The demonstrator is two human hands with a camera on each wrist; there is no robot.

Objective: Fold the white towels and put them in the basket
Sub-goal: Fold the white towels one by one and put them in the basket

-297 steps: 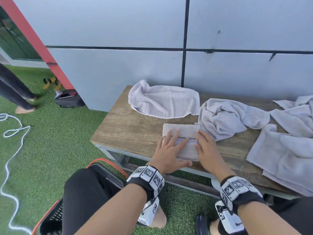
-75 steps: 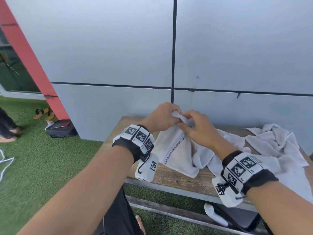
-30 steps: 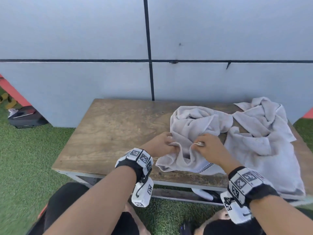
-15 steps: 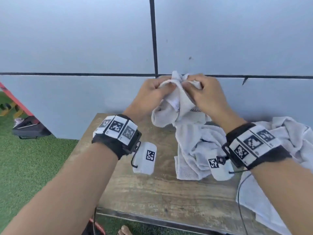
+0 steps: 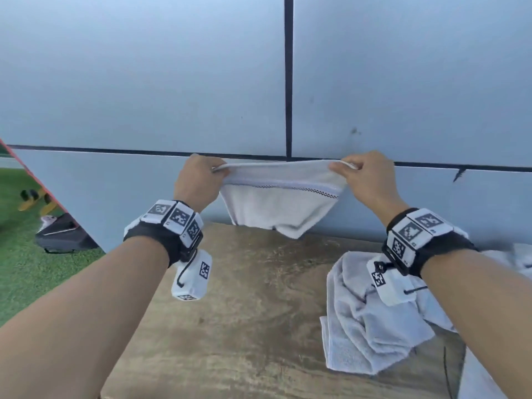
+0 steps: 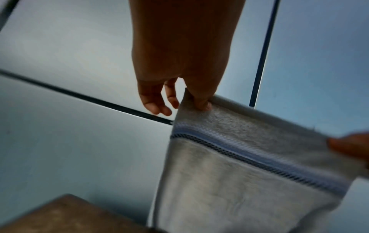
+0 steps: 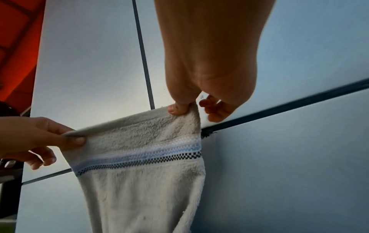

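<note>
A white towel (image 5: 280,201) with a blue and black checked stripe hangs stretched in the air above the far edge of the wooden table (image 5: 244,312). My left hand (image 5: 201,180) pinches its top left corner and my right hand (image 5: 364,175) pinches its top right corner. In the left wrist view the towel (image 6: 229,173) hangs from thumb and finger of the left hand (image 6: 191,100). The right wrist view shows my right hand (image 7: 185,108) pinching the towel (image 7: 143,173) at its corner. More crumpled white towels (image 5: 371,321) lie on the table's right side. The basket is out of sight.
A grey panelled wall (image 5: 172,82) stands right behind the table. Green artificial grass (image 5: 26,269) lies to the left, with a dark bag (image 5: 62,234) and yellow sandals (image 5: 34,198) on it. The table's left and middle show bare wood.
Half a second ago both hands held the towel bunched together. They have moved apart sideways, pulling its top edge taut so it hangs flat.
</note>
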